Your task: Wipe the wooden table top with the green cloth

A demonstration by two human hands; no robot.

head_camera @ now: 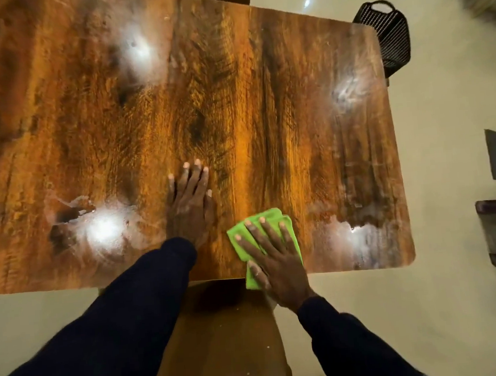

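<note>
— Where was the green cloth [271, 214]?

— At the near edge of the bench [294, 109], about five o'clock, one corner hanging over. My right grip [277, 263] lay spread flat on it, fingers straight. My left grip [189, 205] pressed open on bare wood at its ten o'clock.

— The risk?

— Pulling toward me could drag the cloth off the edge. I might also miss the cloudy smears [343, 230] at its three o'clock.
</note>
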